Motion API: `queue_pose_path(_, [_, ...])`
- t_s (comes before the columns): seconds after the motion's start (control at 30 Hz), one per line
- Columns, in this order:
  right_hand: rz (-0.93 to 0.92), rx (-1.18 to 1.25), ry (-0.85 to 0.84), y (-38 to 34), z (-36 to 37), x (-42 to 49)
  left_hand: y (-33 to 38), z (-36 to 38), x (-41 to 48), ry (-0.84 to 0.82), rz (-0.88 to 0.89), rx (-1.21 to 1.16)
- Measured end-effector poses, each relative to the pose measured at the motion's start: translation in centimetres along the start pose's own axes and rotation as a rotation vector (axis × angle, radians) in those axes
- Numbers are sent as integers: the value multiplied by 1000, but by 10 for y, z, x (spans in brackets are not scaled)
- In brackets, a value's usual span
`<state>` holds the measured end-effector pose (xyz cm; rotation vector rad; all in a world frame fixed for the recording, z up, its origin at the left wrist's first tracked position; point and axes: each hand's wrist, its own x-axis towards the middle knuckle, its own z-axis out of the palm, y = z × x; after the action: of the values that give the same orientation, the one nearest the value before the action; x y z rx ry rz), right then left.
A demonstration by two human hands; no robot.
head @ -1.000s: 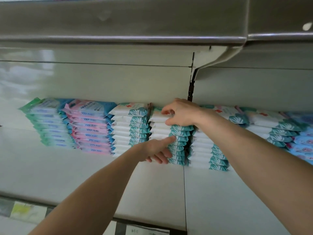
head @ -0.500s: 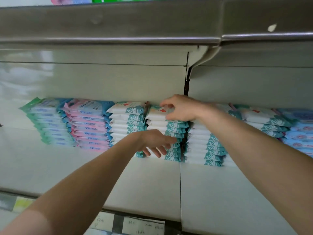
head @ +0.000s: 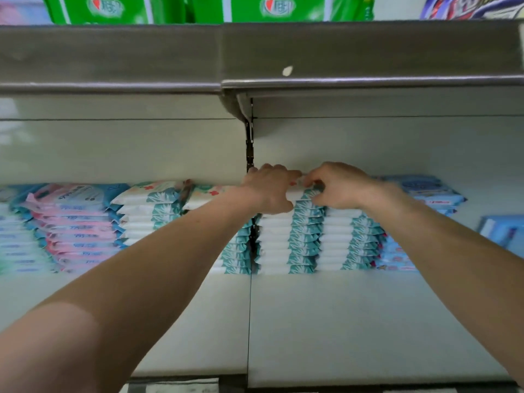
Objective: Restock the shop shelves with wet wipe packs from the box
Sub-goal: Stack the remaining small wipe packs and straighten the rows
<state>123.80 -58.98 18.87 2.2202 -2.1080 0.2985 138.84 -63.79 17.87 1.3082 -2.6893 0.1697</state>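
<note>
1. Left hand (head: 269, 188): centre frame, fingers curled over the left end of the top pack (head: 296, 194) and gripping it.
2. Right hand (head: 337, 185): just beside the left, fingertips pinching the same pack at its right part. The hands are almost touching.
3. The top pack is white with a teal leaf print at one end and a small red mark by the fingers. It is mostly hidden by the hands.
4. It lies flat on top of the stack (head: 289, 242), at the back of the shelf (head: 340, 321), just right of the upright post (head: 249, 143).
5. Its long axis runs across the frame, left to right. The teal end points right and the long edge faces the camera.
6. Matching stacks (head: 351, 239) sit just beside it on both sides.
7. Pink packs (head: 76, 222) are at centre left and blue packs (head: 425, 191) at centre right.
8. Green packs (head: 113, 7) sit on the shelf above, top left of frame.
9. Versus 0.5 s ago: the right hand was on the stack left of the post, and the left hand was lower at that stack's front with fingers spread. Both hands are now one stack over, up on top. The view has tilted up, bringing the green packs fully in.
</note>
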Motion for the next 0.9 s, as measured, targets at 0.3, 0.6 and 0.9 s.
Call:
queue_pose_path(0.3, [-50,-56,185,-3,5,-5,-3,5,9,-29,40,91])
queue_pose_path(0.6, [40,419,-423,-32,83,-21,-9,5,10,-73,71,163])
queue_pose_path(0.9, [152,482,-326,-29,104,-12,-10,15,8,33,72,244])
